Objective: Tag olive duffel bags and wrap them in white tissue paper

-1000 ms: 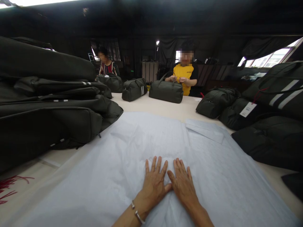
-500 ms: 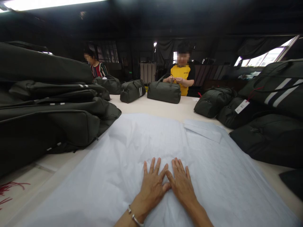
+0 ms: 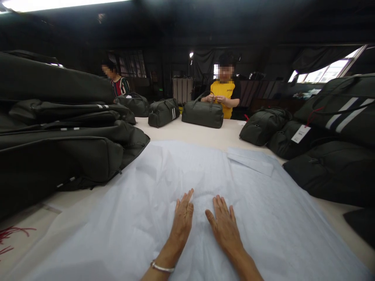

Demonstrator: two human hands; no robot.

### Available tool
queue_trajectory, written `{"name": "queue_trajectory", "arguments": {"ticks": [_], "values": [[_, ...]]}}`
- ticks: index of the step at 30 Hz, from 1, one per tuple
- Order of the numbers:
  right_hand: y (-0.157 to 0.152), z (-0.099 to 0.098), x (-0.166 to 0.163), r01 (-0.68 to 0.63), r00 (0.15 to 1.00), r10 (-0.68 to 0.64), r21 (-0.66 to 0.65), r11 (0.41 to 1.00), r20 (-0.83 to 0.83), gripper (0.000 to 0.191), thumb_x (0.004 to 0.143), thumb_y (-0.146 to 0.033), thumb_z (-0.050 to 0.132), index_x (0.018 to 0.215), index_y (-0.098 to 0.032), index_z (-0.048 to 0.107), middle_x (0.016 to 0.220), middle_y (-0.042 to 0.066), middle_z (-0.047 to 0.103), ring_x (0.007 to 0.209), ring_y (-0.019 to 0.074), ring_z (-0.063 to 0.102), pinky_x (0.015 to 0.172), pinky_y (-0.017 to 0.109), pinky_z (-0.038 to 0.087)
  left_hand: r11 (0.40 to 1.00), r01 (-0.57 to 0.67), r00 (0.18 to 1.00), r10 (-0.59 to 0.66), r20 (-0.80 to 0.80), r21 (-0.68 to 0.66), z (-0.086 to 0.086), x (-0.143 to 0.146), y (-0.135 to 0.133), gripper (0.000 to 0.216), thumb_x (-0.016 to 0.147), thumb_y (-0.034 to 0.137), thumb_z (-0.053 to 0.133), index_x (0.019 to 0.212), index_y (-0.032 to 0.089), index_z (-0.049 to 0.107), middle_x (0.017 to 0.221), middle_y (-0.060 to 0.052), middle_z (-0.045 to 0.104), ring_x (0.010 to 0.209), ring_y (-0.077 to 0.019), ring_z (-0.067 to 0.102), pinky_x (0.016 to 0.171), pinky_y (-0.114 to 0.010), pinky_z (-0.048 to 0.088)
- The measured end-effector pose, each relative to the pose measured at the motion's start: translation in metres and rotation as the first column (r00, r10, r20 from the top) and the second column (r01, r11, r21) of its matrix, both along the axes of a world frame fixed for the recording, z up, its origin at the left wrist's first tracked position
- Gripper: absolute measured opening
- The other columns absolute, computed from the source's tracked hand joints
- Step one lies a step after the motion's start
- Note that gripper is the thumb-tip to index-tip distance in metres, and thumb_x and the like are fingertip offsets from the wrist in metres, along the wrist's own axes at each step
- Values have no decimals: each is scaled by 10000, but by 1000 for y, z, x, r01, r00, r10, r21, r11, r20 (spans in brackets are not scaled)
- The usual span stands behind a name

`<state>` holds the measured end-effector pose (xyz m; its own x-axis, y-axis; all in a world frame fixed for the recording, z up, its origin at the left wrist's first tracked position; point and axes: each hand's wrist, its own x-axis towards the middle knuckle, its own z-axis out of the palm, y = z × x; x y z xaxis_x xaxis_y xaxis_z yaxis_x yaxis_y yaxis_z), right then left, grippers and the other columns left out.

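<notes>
A large, thin white sheet [image 3: 123, 230], lightly wrinkled, covers the near part of the table in front of me. My right hand [image 3: 225, 222] lies flat on it with the palm down and the thumb apart from the fingers. To its left, my left hand [image 3: 183, 218] is turned partly onto its edge, fingers stretched out, at or just above the sheet; I cannot tell whether it touches. A silver bracelet [image 3: 162, 267] circles the left wrist. Neither hand holds anything. A folded flap [image 3: 252, 164] of similar pale material lies at the sheet's far right.
Dark green bags are stacked [image 3: 58, 156] at the left; more bags [image 3: 328, 171] crowd the right, one bearing a white tag [image 3: 300, 133]. Along the far table edge [image 3: 166, 133] stand several bags. A person in yellow [image 3: 224, 91] handles one bag [image 3: 202, 114]. Red cords [image 3: 14, 234] lie lower left.
My left hand has moved away from the right one and rolled from palm-down onto its edge, so the thumbs no longer meet. The right hand stays where it was.
</notes>
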<state>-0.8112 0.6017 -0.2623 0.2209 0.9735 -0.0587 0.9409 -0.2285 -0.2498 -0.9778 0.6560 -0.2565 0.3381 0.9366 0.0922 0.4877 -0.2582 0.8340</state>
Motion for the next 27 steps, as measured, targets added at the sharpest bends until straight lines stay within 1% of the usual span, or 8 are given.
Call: {"name": "queue_trajectory", "arguments": {"ticks": [3, 5, 10, 14, 18, 22, 24, 27], "values": [[0, 2, 0, 1, 1000, -1, -17, 1000, 7, 749, 986, -607, 156, 1520, -87, 224, 1601, 64, 155, 1491, 225, 82, 1219, 492, 77, 999, -14, 991, 19, 131, -39, 4, -3, 1, 556, 997, 354, 212, 1500, 140, 314, 1569, -82, 318, 1471, -219, 241, 1231, -519, 80], [0, 4, -1, 0, 1000, 0, -31, 1000, 20, 743, 987, -603, 153, 1521, -91, 218, 1602, 58, 148, 1491, 222, 78, 1219, 488, 78, 999, -17, 985, 25, 172, -44, 6, -3, 1, 573, 993, 375, 210, 1499, 125, 312, 1574, -90, 306, 1474, -224, 229, 1232, -520, 92], [1, 10, -6, 13, 997, -9, -56, 998, 76, 749, 984, -604, 224, 1520, -83, 204, 1601, 77, 115, 1492, 233, 62, 1217, 505, 38, 1000, -17, 991, 16, 132, 5, 1, 0, -2, 578, 986, 384, 224, 1488, 118, 336, 1569, -93, 320, 1487, -234, 183, 1227, -543, 29], [4, 15, -17, 48, 997, -44, -58, 997, 67, 760, 982, -605, 234, 1516, -66, 207, 1597, 98, 120, 1491, 247, 65, 1213, 517, 38, 1000, -27, 988, 25, 152, 13, -4, 1, -2, 562, 996, 384, 218, 1491, 145, 334, 1573, -83, 315, 1486, -219, 191, 1229, -526, 38], [7, 14, -26, 5, 998, -4, -26, 1000, 58, 778, 974, -623, 253, 1512, -62, 224, 1594, 110, 130, 1492, 256, 64, 1211, 522, 17, 999, -50, 981, 46, 188, 16, -7, -2, 0, 543, 1006, 396, 217, 1496, 194, 332, 1576, -60, 316, 1476, -197, 223, 1235, -484, 34], [10, 12, -25, -12, 999, 13, -15, 1000, 46, 772, 977, -614, 261, 1512, -58, 227, 1594, 116, 141, 1492, 259, 65, 1209, 523, 12, 999, -27, 995, 25, 97, 29, -7, -1, -2, 538, 1009, 371, 201, 1511, 205, 305, 1583, -55, 302, 1485, -195, 191, 1231, -488, 55], [12, 12, -22, -24, 999, 24, -14, 1000, 34, 764, 978, -606, 263, 1514, -62, 228, 1596, 110, 143, 1492, 257, 63, 1209, 518, 14, 998, -1, 1000, 2, -12, 68, -5, 2, -3, 515, 1015, 359, 211, 1508, 252, 314, 1583, -36, 304, 1489, -206, 176, 1222, -523, 66], [15, 12, -16, -40, 999, 40, -20, 999, 6, 699, 997, -546, 230, 1518, -79, 240, 1597, 91, 162, 1491, 247, 73, 1210, 513, 38, 988, 104, 969, -74, -235, 118, 1, 5, -7, 478, 1025, 371, 261, 1500, 343, 308, 1588, -5, 289, 1491, -244, 166, 1196, -601, 82]]}}
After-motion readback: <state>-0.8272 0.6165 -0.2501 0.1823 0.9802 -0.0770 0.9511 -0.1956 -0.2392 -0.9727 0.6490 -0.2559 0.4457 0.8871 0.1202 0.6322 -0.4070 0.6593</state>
